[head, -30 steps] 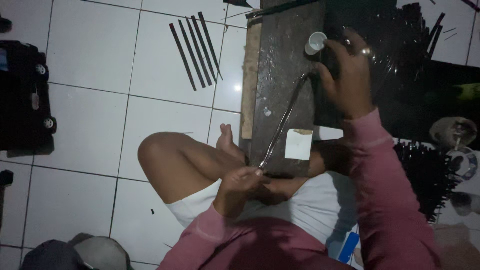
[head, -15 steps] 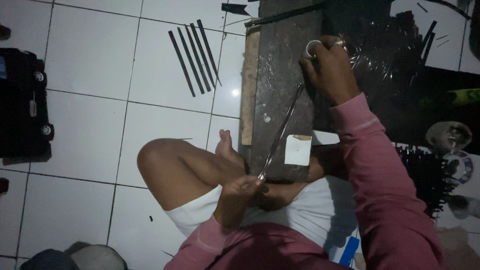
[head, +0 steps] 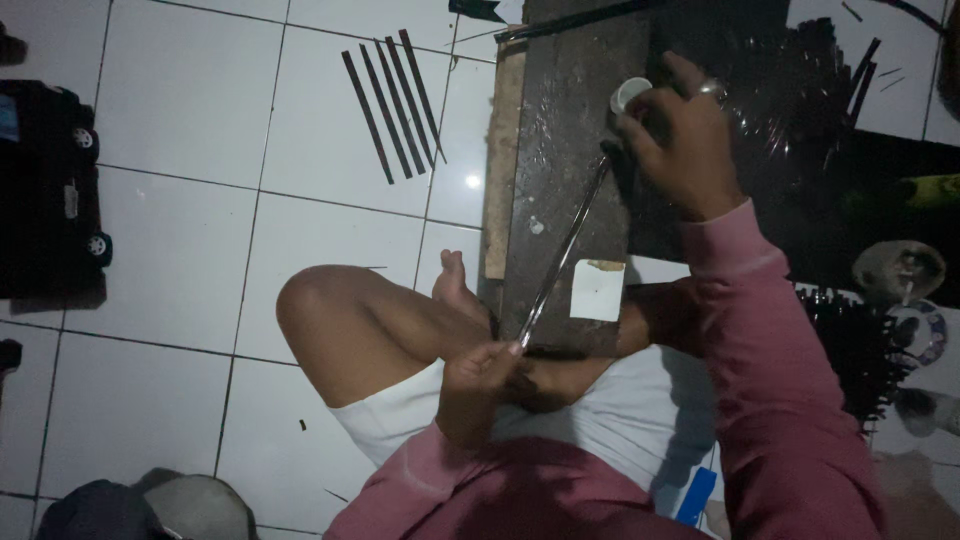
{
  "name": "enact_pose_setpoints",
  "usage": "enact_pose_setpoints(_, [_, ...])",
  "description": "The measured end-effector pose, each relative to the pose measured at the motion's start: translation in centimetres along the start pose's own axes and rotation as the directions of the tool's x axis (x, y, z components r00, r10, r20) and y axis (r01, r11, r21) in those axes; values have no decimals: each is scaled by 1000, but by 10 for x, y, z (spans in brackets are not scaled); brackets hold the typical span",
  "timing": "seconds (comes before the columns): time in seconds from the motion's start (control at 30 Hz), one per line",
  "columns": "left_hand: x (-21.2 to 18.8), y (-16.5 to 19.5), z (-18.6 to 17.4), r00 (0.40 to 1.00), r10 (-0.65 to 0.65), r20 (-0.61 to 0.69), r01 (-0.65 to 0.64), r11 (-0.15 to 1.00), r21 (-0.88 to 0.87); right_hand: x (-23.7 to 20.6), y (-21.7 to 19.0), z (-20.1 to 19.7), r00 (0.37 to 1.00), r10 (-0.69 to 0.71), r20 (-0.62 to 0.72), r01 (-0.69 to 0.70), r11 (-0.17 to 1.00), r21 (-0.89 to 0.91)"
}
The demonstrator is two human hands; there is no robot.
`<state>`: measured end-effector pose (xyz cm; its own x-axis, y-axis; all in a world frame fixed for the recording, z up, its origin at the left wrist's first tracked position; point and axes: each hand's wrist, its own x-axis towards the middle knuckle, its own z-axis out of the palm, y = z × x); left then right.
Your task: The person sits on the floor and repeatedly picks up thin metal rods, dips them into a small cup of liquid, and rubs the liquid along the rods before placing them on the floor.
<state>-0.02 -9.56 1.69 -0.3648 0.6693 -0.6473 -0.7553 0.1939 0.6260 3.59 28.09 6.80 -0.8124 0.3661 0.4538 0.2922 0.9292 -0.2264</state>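
While both hands (head: 480, 385) (head: 680, 140) pinch strip (head: 562, 255) ends, it runs near-left to far-right.

Far end of strip (head: 563, 255) hidden under right hand (head: 680, 140); grip there can't tell. Small white cup (head: 630, 93) partly covered by fingers (head: 655, 125). Black case (head: 45, 190) cut off at left edge. Dark pile (head: 800, 110) on right too dim to identify. Dishes (head: 905, 290) at right edge blurry.
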Motion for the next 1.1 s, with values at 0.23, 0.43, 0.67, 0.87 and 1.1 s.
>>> enact_pose_setpoints(0.23, [1, -14, 2, 997, 10, -74, -12, 1000, -25, -1, -12, -22, 950, 296, 100, -312, 907, 282])
enact_pose_setpoints(0.43, [1, -28, -1, 997, 31, -72, -43, 985, -167, -35, -27, -35, 957, 288, -23, -227, 797, 559])
enact_pose_setpoints(0.67, [2, -25, 1, 998, 26, -56, -27, 999, -18, -74, -41, -3, 819, 469, 332, -557, 503, 661])
enact_pose_setpoints(0.87, [-3, -22, 5, 996, 42, -73, -41, 999, 14, -79, -39, 11, 839, 426, 339, -539, 557, 632])
enact_pose_setpoints(1.1, [-3, -28, 6, 996, 56, -69, -58, 998, -23, -105, -59, 9, 919, 330, 218, -395, 775, 493])
